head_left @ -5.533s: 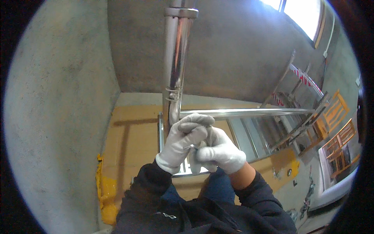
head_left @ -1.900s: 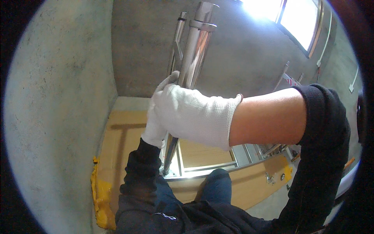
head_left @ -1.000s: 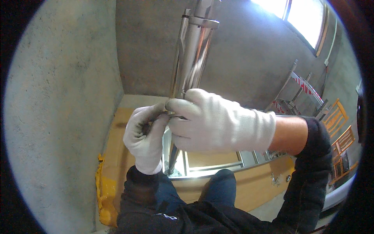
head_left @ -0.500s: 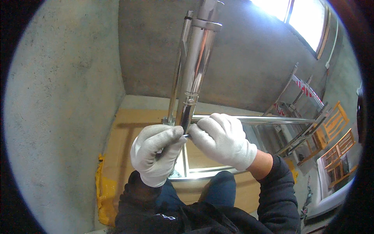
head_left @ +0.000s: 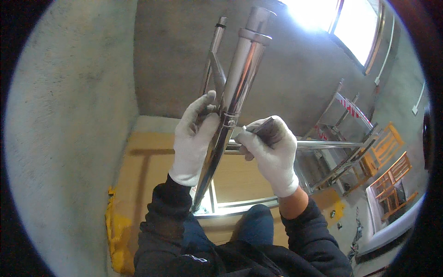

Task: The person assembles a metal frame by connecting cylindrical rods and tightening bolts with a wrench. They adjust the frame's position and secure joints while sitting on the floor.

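A shiny metal pole rises at a tilt in front of me, with a collar near its top and a clamp band with a small bolt head lower down. My left hand, in a white knit glove, rests at the pole's left side, thumb and fingers apart around the level of the band. Just right of the band, my gloved right hand is closed on a slim grey metal piece; its exact kind is unclear. A thinner metal tube stands behind the pole, with a slanting bar beside it.
A horizontal metal rail runs right from behind the pole. Tan board covers the floor, with yellow sheeting at left. A metal ladder frame and wooden chairs stand right. Concrete walls enclose the left and back.
My hands have come apart and moved up to either side of the clamp band. Earlier they met lower down around a small thin metal piece. My right hand now holds a grey metal piece.
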`<state>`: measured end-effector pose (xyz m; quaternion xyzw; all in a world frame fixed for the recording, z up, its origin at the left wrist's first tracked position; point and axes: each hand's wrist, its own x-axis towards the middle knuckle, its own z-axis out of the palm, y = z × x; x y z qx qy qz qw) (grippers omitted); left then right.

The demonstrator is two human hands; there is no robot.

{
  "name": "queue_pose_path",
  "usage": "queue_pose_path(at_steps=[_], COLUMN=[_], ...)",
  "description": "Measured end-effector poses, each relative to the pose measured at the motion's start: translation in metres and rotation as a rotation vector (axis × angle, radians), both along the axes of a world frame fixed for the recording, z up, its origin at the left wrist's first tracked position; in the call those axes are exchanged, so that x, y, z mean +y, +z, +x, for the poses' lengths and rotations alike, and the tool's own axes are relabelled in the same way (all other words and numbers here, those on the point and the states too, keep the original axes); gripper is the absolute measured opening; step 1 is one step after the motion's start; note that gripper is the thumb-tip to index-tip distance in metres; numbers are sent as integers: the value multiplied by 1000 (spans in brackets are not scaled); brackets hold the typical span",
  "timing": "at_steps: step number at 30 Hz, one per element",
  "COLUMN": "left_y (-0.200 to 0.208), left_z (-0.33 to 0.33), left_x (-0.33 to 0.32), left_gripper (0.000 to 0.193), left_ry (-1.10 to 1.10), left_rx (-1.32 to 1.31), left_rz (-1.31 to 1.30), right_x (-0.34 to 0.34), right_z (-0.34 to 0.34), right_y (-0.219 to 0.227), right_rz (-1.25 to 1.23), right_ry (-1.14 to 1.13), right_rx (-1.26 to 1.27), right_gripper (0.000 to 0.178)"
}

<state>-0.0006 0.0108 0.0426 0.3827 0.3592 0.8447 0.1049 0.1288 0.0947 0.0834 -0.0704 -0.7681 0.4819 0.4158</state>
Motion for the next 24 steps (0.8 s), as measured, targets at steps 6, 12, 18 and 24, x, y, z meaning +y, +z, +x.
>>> queue_pose_path(at_steps=[6, 12, 18, 24], left_y=[2, -3, -2, -13], left_z=[-22, -25, -24, -26], left_x=[2, 10, 10, 15], left_gripper=[52, 59, 62, 68], left_ry=[-149, -360, -427, -383], left_rx=[132, 161, 95, 224], left_rz=[-108, -41, -10, 42], right_x=[2, -2, -6, -16], right_z=[-11, -15, -18, -22], right_y=[-2, -2, -4, -6], right_rz=[111, 87, 151, 233], right_ry=[111, 25, -118, -195], right_rx=[140, 106, 79, 119], right_gripper=[15, 14, 16, 21])
